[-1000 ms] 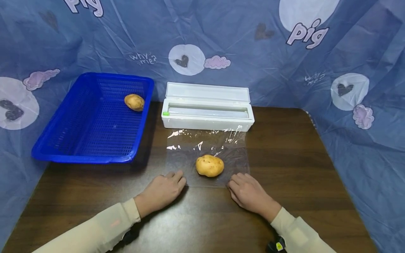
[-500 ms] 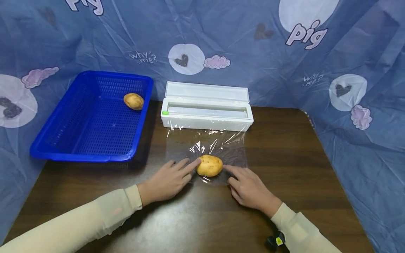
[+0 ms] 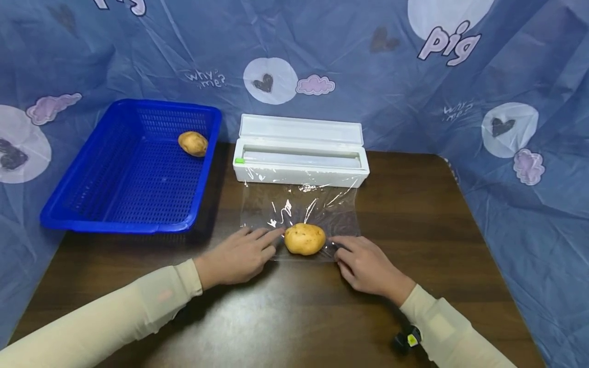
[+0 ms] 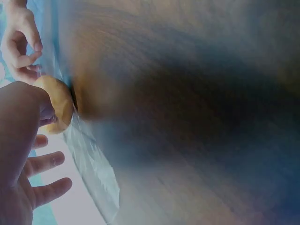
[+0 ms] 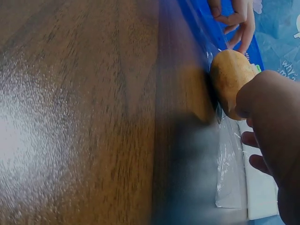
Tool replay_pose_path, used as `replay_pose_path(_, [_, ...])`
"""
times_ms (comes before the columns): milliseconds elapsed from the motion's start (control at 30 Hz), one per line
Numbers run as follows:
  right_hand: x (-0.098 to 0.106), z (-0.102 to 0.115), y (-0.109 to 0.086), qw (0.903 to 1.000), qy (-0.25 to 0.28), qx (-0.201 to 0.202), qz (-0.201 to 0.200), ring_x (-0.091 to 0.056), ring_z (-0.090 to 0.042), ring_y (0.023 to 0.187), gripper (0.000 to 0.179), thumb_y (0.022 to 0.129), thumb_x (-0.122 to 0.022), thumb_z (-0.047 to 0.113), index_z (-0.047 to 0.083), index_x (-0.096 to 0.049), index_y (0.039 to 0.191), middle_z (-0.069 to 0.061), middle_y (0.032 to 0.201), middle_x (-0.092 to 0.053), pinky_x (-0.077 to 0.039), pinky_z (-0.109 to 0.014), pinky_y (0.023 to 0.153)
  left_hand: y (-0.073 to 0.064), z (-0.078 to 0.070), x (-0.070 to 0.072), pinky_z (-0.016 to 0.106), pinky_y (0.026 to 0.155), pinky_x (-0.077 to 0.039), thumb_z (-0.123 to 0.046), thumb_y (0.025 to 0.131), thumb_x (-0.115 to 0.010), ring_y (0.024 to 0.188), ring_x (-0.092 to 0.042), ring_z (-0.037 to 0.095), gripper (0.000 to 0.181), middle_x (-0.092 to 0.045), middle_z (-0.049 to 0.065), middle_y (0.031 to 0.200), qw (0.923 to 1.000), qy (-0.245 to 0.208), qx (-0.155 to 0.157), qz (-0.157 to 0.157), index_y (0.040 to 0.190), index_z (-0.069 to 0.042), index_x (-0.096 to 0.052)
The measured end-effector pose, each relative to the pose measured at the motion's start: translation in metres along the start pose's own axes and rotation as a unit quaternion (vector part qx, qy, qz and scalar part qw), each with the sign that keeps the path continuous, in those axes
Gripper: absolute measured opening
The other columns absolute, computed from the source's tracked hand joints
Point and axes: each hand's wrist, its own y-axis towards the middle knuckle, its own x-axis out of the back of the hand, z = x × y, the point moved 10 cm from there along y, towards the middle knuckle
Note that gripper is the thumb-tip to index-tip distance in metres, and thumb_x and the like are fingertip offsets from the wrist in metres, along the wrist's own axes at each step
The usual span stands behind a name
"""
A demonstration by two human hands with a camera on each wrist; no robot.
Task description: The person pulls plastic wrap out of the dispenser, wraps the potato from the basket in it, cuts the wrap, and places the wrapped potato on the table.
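Observation:
A yellow potato (image 3: 304, 239) lies on a sheet of clear plastic film (image 3: 262, 202), near the film's front edge. My left hand (image 3: 239, 256) is at the potato's left, its index fingertip at the potato's side; in the left wrist view its other fingers (image 4: 50, 192) are spread. On the other side my right hand (image 3: 371, 265) reaches in with its index finger extended, the tip close to the potato over the film. Whether that tip touches the potato is hard to tell. The film runs back to a white dispenser box (image 3: 301, 176) with its lid up.
A blue plastic basket (image 3: 124, 226) stands at the back left with another potato (image 3: 193, 143) inside. The brown wooden table (image 3: 428, 214) ends at a blue printed cloth (image 3: 391, 102) behind. A green slider (image 3: 239, 161) sits at the box's left end.
Both hands have moved from the film's front corners up to the potato's sides, index fingers now extended. Over the last half second the left index finger has shifted slightly left off the potato's top.

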Motion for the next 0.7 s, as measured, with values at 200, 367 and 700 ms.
replay_pose_path(200, [-0.001, -0.008, 0.003, 0.9982, 0.04, -0.043, 0.009, -0.063, -0.025, 0.112, 0.004, 0.089, -0.071, 0.013, 0.015, -0.068, 0.089, -0.009, 0.123, -0.065, -0.052, -0.044, 0.094, -0.004, 0.005, 0.003, 0.051, 0.084, -0.055, -0.02, 0.089, -0.07, 0.117, -0.06, 0.033, 0.025, -0.049, 0.018, 0.147, 0.9981, -0.054, 0.028, -0.01, 0.108, -0.006, -0.065])
replay_pose_path(367, [-0.001, -0.011, 0.002, 0.9958, 0.053, -0.073, 0.012, -0.063, -0.021, 0.107, 0.006, 0.087, -0.071, 0.013, 0.016, -0.067, 0.091, -0.004, 0.117, -0.066, -0.052, -0.042, 0.089, -0.004, 0.007, 0.003, 0.046, 0.083, -0.056, -0.02, 0.088, -0.072, 0.114, -0.062, 0.033, 0.025, -0.05, 0.017, 0.145, 0.9965, -0.075, 0.037, -0.012, 0.108, -0.006, -0.066])
replay_pose_path(700, [-0.011, 0.009, 0.006, 0.9947, 0.007, -0.102, -0.011, -0.059, -0.022, 0.1, 0.033, 0.085, -0.079, 0.036, 0.013, -0.067, 0.105, -0.002, 0.108, -0.06, -0.047, -0.04, 0.08, -0.001, 0.008, 0.005, 0.046, 0.082, -0.055, -0.018, 0.09, -0.071, 0.113, -0.063, 0.032, 0.011, -0.052, 0.017, 0.144, 0.9937, -0.099, 0.051, -0.012, 0.095, -0.011, -0.064])
